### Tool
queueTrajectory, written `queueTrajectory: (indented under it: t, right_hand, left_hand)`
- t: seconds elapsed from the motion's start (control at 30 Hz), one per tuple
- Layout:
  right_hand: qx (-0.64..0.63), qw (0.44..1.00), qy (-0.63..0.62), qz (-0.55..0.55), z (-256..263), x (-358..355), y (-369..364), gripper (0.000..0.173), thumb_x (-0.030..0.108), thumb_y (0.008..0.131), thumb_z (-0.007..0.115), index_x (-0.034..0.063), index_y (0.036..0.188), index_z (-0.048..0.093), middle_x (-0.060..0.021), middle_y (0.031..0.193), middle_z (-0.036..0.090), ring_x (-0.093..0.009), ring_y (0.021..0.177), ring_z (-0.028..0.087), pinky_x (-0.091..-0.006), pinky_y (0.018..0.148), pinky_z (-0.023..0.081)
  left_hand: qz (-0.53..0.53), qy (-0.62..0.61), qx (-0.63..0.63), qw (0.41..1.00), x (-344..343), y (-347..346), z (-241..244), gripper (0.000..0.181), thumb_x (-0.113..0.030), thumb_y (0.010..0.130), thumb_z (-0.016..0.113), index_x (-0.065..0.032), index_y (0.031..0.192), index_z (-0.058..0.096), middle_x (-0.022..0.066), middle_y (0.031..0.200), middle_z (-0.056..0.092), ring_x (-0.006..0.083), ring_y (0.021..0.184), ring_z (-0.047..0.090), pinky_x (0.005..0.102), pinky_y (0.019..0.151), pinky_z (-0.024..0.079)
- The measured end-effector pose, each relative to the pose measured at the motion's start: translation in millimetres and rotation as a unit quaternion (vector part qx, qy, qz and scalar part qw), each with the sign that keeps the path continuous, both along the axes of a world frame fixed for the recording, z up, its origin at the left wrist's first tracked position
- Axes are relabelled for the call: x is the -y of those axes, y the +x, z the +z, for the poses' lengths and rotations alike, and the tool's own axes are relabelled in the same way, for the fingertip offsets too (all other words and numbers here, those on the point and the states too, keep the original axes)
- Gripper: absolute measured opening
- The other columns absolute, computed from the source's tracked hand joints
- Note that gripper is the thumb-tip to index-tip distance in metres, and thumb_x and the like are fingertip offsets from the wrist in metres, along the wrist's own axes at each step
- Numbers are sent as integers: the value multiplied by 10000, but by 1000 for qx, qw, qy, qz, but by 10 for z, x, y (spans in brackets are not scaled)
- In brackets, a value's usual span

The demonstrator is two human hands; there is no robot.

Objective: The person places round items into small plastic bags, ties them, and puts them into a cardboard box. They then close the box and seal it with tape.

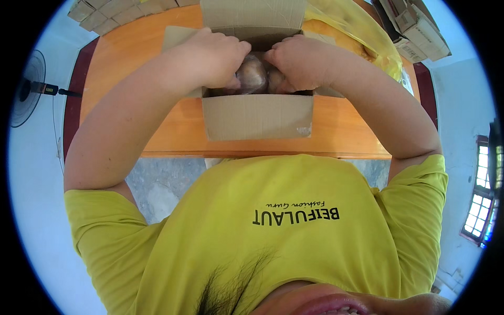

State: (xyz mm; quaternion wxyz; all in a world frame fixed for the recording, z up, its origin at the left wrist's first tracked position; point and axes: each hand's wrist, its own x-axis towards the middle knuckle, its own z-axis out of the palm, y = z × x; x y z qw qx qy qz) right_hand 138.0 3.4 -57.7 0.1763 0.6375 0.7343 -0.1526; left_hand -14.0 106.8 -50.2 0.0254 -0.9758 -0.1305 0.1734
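Note:
An open cardboard box point(258, 118) stands on the table in front of me, its flaps folded outward. Inside sits a rounded brown item in clear plastic wrap point(252, 75). A second wrapped brown item point(275, 80) is beside it, partly covered by my right hand point(303, 61). My left hand point(220, 57) reaches in over the box's left side, fingers curled and thumb low beside the first item. The right hand comes over the opposite side, its fingers bent down at the second item. Both sets of fingertips are partly hidden, so their grip is unclear.
The box rests on an orange wooden table point(173, 134). Several small cardboard boxes point(118, 13) line the far left edge. A yellow plastic bag point(354, 29) lies at the far right, near more stacked cartons point(417, 35). A fan point(29, 88) stands at left.

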Motion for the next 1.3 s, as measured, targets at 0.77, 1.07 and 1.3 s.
queueTrajectory:
  t: [0.77, 1.07, 1.3]
  right_hand:
    - [-22, 999, -43, 11, 72, -74, -33, 348, 229, 679, 769, -9, 916, 679, -194, 839, 679, -370, 856, 653, -443, 767, 524]
    - [41, 998, -9, 52, 23, -38, -27, 308, 263, 726, 751, 7, 884, 688, -171, 842, 695, -343, 839, 667, -428, 757, 530]
    - [49, 997, -1, 60, 60, 35, -37, 242, 258, 742, 746, 22, 753, 696, -140, 776, 700, -317, 770, 678, -401, 729, 528]
  left_hand:
    - [35, -88, -42, 995, 55, 106, -105, 603, -391, 815, 709, -84, 1302, 532, 135, 1120, 656, 319, 1111, 556, 413, 960, 420]
    - [33, -85, -32, 995, 61, 89, -112, 609, -386, 811, 720, -114, 1321, 531, 145, 1133, 642, 337, 1127, 530, 419, 983, 411]
    - [32, -71, -57, 995, 66, 131, -134, 638, -399, 809, 724, -109, 1335, 511, 154, 1135, 633, 347, 1129, 526, 422, 980, 415]
